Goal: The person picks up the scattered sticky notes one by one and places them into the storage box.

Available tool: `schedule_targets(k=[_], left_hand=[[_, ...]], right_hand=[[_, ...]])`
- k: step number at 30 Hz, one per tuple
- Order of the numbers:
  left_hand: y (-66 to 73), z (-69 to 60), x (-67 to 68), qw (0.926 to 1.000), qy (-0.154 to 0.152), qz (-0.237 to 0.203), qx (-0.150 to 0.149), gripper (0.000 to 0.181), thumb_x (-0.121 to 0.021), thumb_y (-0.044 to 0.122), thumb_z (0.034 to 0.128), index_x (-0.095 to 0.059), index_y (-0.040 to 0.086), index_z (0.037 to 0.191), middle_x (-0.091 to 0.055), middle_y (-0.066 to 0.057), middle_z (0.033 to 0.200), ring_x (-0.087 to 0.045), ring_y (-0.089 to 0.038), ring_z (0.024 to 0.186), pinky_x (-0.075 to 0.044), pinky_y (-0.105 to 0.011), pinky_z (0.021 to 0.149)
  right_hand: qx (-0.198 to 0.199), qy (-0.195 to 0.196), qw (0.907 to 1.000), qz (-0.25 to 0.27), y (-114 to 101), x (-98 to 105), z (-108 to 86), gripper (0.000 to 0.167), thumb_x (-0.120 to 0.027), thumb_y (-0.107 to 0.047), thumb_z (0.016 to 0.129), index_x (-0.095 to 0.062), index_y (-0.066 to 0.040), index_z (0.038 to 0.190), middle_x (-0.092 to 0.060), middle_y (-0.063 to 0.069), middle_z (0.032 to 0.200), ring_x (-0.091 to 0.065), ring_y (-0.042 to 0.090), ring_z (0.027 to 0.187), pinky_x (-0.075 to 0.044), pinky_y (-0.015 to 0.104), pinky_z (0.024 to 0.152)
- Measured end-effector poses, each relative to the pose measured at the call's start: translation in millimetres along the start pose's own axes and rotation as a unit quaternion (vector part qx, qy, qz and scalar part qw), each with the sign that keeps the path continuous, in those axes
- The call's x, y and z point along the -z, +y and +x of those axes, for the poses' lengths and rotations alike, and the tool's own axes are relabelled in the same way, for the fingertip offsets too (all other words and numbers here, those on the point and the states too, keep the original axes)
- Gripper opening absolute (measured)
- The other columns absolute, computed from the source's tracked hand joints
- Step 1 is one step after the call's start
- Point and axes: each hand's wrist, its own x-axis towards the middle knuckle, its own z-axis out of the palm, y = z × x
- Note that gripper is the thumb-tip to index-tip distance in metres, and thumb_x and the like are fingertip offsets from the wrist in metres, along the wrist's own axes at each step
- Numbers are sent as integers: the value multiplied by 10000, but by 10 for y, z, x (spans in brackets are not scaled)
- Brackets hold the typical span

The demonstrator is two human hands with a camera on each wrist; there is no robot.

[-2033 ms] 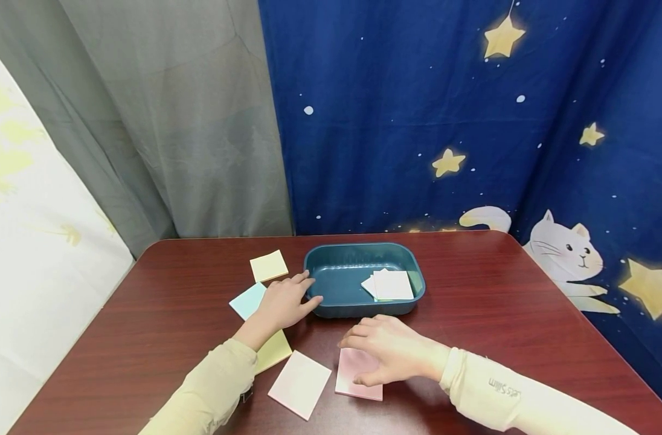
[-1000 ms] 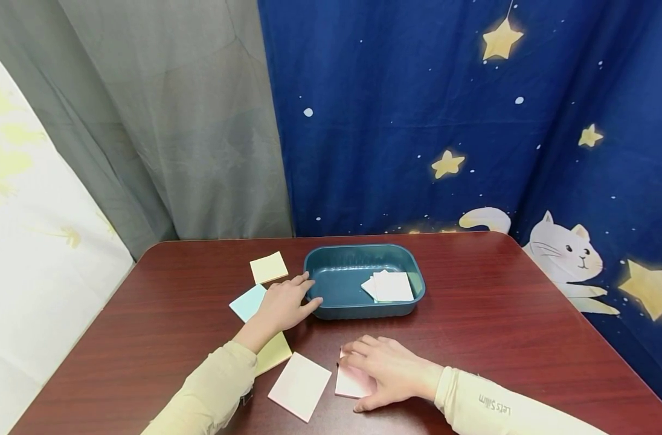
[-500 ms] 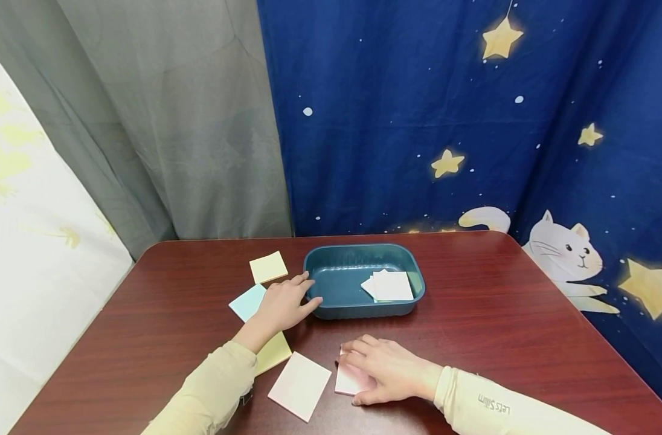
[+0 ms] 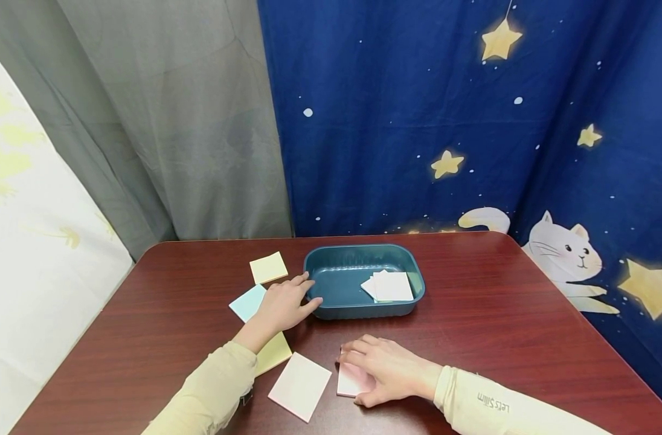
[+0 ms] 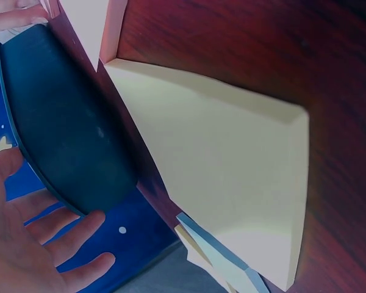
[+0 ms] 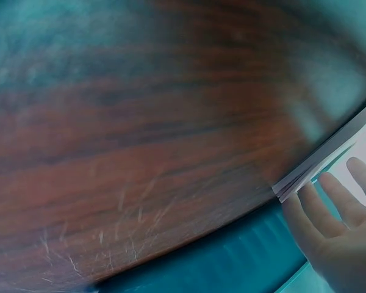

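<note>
At the left end of a dark teal plastic bin (image 4: 342,311), my left hand (image 4: 281,305) rests with loosely extended fingers at the rim. The left wrist view also shows those fingers (image 5: 73,238) beside the bin's edge. My right hand (image 4: 388,370) spans a pink sticky note pad (image 4: 351,380) on the table, its thumb at the near edge and fingertips at the far edge. In the right wrist view the fingertips (image 6: 308,192) meet the pad's edge. White pads (image 4: 393,286) lie inside the bin, toward its right.
A pale pink pad (image 4: 300,386) lies between the hands. Beneath the left wrist is a yellow-green pad (image 4: 273,352); a light blue pad (image 4: 248,302) and a pale yellow one (image 4: 269,267) lie farther back. Curtains (image 4: 396,121) hang behind the brown table (image 4: 483,302).
My right hand has come down and nearer from above the pink pad and now grips it; the pad has barely moved. My left hand and the bin have stayed put.
</note>
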Motion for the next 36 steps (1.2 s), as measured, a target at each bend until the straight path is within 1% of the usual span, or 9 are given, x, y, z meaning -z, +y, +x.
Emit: schedule_targets(k=[4, 8, 14, 17, 24, 28, 31, 36], left_hand=[[-1, 14, -5, 9999, -107, -20, 97, 492, -540, 419, 840, -582, 48, 1160, -478, -130, 1252, -555, -283, 971, -429, -443, 766], [2, 21, 2, 9999, -116, -12, 114, 500, -538, 432, 838, -580, 56, 1165, -478, -122, 1253, -556, -275, 971, -430, -439, 766], [5, 17, 7, 9999, -127, -22, 95, 501, -533, 435, 840, -581, 56, 1165, -479, -121, 1253, -557, -271, 972, -430, -439, 767], [0, 15, 2, 9999, -125, 9, 79, 504, -526, 443, 841, -581, 60, 1165, -478, -120, 1253, -557, -268, 973, -432, -434, 762], [-8, 14, -12, 9999, -100, 17, 86, 495, -534, 435, 840, -583, 63, 1162, -476, -122, 1255, -561, -271, 960, -435, -434, 749], [-13, 15, -20, 9999, -96, -20, 97, 481, -543, 417, 839, -584, 63, 1161, -476, -123, 1254, -564, -274, 951, -437, -435, 742], [-17, 18, -22, 9999, -73, -38, 107, 474, -548, 409, 839, -587, 61, 1158, -479, -124, 1251, -567, -273, 946, -438, -437, 741], [-16, 17, -22, 9999, -108, -25, 110, 479, -544, 412, 839, -585, 58, 1160, -478, -124, 1252, -566, -272, 950, -438, -437, 743]], right_hand=[[-2, 15, 10000, -31, 2, -1, -1, 606, -672, -486, 640, -550, -167, 1141, -514, -25, 1146, -462, 122, 1034, -394, 274, 839], [-74, 19, 10000, 13, 2, 3, -6, 602, -674, -486, 648, -548, -164, 1140, -512, -15, 1157, -460, 124, 1038, -402, 278, 831], [-364, -113, 9993, 6, 5, 31, -45, 671, -628, -575, 674, -529, -147, 1181, -515, 46, 1178, -459, 162, 1054, -414, 321, 824], [-464, -169, 9988, 23, 12, 37, -67, 701, -599, -620, 677, -526, -147, 1191, -519, 40, 1167, -452, 163, 1059, -412, 333, 826], [-297, -104, 9994, 152, 23, 33, -81, 678, -581, -616, 703, -516, -153, 1194, -515, -9, 1137, -448, 139, 1046, -409, 317, 826], [-313, -165, 9989, 318, 18, 40, -82, 661, -587, -594, 715, -504, -165, 1210, -499, -32, 1144, -442, 112, 1037, -416, 312, 811], [-321, -171, 9990, 275, 11, 47, -77, 663, -597, -581, 712, -495, -169, 1221, -496, -37, 1152, -450, 108, 1029, -414, 310, 814], [-218, -7, 9998, -9, -4, 49, -64, 693, -627, -568, 675, -500, -158, 1219, -513, -40, 1128, -476, 112, 989, -420, 301, 797]])
